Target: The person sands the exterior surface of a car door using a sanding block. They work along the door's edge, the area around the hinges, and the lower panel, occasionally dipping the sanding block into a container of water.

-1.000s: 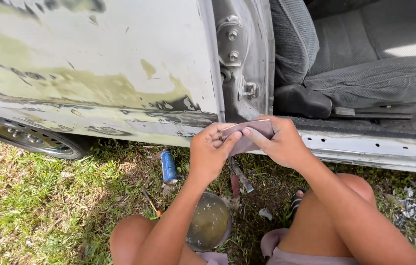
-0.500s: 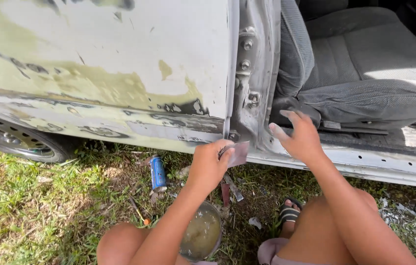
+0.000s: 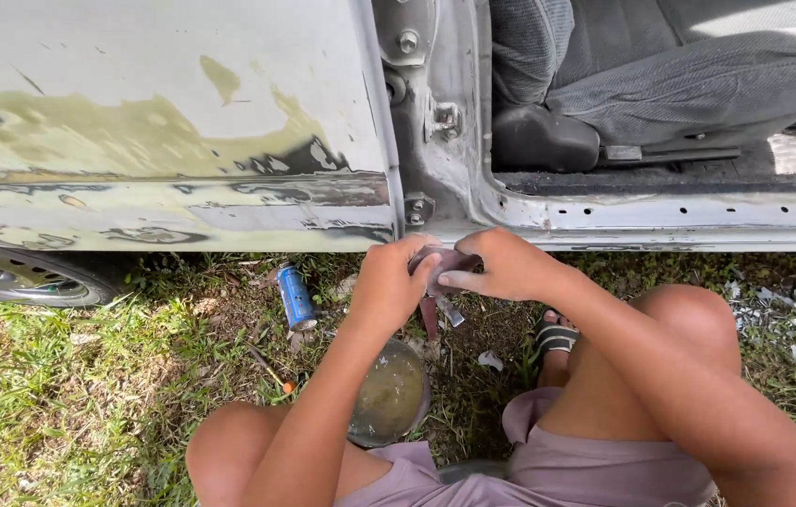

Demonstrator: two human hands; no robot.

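Observation:
My left hand (image 3: 389,286) and my right hand (image 3: 506,266) meet in front of me, both gripping a small reddish-brown sheet of sandpaper (image 3: 445,260) between the fingers. They are held just below the sill of a car (image 3: 604,221) whose door opening shows the seat. The sanded body panel (image 3: 163,141), grey with patches of green filler, fills the left. A bowl of murky water (image 3: 390,392) sits on the grass between my knees, directly under the left forearm.
A blue can (image 3: 296,296) lies on the grass below the panel. A thin orange-tipped tool (image 3: 271,371) lies near it. A wheel (image 3: 13,277) shows at far left. My sandalled foot (image 3: 558,338) rests on the grass; debris (image 3: 773,300) lies at right.
Both hands have dropped from the car's lower edge and come together; the right hand, open against the sill before, now grips the sandpaper with the left.

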